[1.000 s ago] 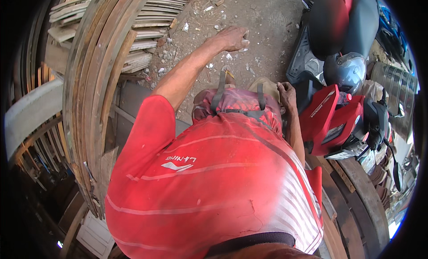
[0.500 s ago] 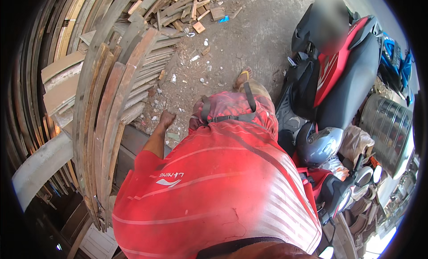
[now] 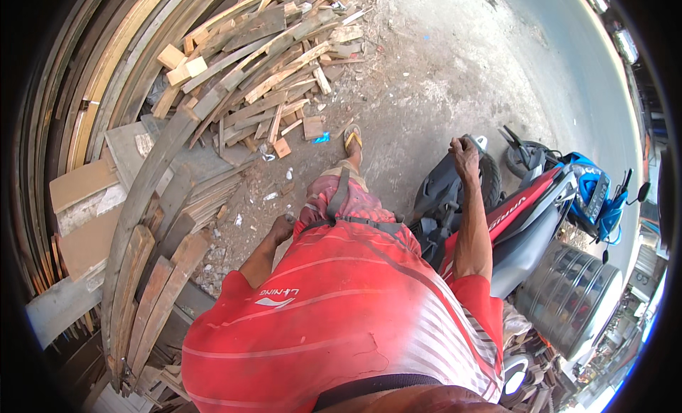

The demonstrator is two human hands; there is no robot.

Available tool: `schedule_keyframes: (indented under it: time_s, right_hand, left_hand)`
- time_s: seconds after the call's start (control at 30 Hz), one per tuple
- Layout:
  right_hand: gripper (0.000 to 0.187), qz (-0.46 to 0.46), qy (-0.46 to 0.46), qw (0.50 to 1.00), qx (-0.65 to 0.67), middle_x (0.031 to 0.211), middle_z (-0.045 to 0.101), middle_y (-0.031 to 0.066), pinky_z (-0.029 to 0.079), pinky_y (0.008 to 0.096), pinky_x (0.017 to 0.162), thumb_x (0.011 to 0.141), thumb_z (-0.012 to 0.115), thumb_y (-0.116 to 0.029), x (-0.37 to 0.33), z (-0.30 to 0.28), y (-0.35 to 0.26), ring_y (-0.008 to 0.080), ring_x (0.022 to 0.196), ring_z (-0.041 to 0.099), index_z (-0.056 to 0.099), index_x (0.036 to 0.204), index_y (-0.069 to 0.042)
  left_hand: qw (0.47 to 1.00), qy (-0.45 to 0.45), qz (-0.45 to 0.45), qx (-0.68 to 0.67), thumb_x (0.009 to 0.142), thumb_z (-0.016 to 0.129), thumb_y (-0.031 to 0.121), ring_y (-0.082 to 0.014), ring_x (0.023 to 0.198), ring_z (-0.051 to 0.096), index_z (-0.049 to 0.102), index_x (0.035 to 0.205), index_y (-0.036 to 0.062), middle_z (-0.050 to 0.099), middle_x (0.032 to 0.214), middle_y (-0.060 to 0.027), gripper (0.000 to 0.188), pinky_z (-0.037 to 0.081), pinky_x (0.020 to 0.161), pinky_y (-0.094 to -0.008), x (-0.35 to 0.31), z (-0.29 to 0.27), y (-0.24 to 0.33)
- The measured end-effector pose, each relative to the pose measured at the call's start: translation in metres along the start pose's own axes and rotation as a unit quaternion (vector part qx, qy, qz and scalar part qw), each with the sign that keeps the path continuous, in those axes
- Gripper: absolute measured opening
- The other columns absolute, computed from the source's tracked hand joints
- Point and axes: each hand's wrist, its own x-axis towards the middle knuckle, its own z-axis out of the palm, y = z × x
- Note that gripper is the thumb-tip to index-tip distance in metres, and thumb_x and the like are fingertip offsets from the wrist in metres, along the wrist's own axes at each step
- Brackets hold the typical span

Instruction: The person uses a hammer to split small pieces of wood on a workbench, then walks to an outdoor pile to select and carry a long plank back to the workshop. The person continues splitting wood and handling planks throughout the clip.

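Note:
Beside my left hip hangs my left hand (image 3: pixel 285 229), its fingers curled inward; I cannot see whether anything is inside. My right arm reaches forward on the other side, and my right hand (image 3: pixel 465 159) is curled closed, with its contents hidden. In the picture it overlaps the tail of a red and black motorcycle (image 3: pixel 503 219); whether they touch, I cannot tell. A sandalled foot (image 3: pixel 353 137) with yellow straps is out in front of me on the dirt.
Long planks (image 3: pixel 153 178) lean and lie along my left. A heap of wood offcuts (image 3: pixel 284 93) spreads ahead of them. To the right stand a blue motorcycle (image 3: pixel 587 192) and a ribbed metal drum (image 3: pixel 568 288). Dirt ground (image 3: pixel 419 79) with small litter runs toward a paved road (image 3: pixel 590 65).
I have moved forward and the view has turned: the motorcycle and drum sit lower, and more woodpile and road show. My right arm has come into sight; my left hand is nearer my hip.

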Motion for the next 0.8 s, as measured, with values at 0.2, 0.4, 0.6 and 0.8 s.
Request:
schedule_keyframes:
  time_s: [0.2,0.4,0.6,0.8]
  right_hand:
    - [0.034,0.151,-0.018,0.988,0.028,0.071,0.063,0.0103,0.048,0.0303,0.06,0.089,0.058,-0.027,0.025,0.03,0.089,0.0148,0.064,0.059,0.06,0.083,0.006]
    - [0.035,0.276,-0.191,0.94,-0.053,0.076,0.067,0.0197,0.049,0.0402,0.062,0.081,0.06,-0.028,-0.001,0.06,0.158,0.0272,0.075,0.066,0.064,0.085,0.006]
    - [0.033,0.262,-0.186,0.941,-0.102,0.075,0.066,0.0193,0.049,0.0396,0.06,0.082,0.06,-0.026,0.168,0.061,0.132,0.0272,0.072,0.066,0.063,0.085,0.007]
    - [0.031,0.204,-0.062,0.975,-0.059,0.075,0.066,0.0188,0.05,0.0389,0.059,0.082,0.059,-0.024,0.473,-0.006,0.091,0.0272,0.069,0.066,0.062,0.084,0.007]
  left_hand:
    - [0.85,-0.066,0.284,0.439,0.077,0.055,0.027,-0.0392,0.088,0.063,0.066,0.087,-0.0035,0.063,0.092,-0.0291,0.034,0.05,0.073,-0.0435,0.176,-0.035,0.249]
    - [0.959,0.08,0.221,0.157,0.08,0.06,0.027,-0.032,0.087,0.064,0.062,0.093,0.0019,0.066,0.09,-0.0187,0.028,0.048,0.078,-0.0414,0.299,-0.058,0.514]
    - [0.931,0.141,0.271,0.199,0.082,0.061,0.034,-0.0375,0.103,0.059,0.059,0.104,0.0007,0.062,0.103,-0.0246,0.04,0.045,0.088,-0.0429,0.382,-0.051,0.683]
    - [0.937,0.02,0.137,0.32,0.073,0.061,0.034,-0.0383,0.087,0.062,0.065,0.094,0.0048,0.065,0.09,-0.0223,0.037,0.049,0.076,-0.0423,0.477,-0.042,0.626]
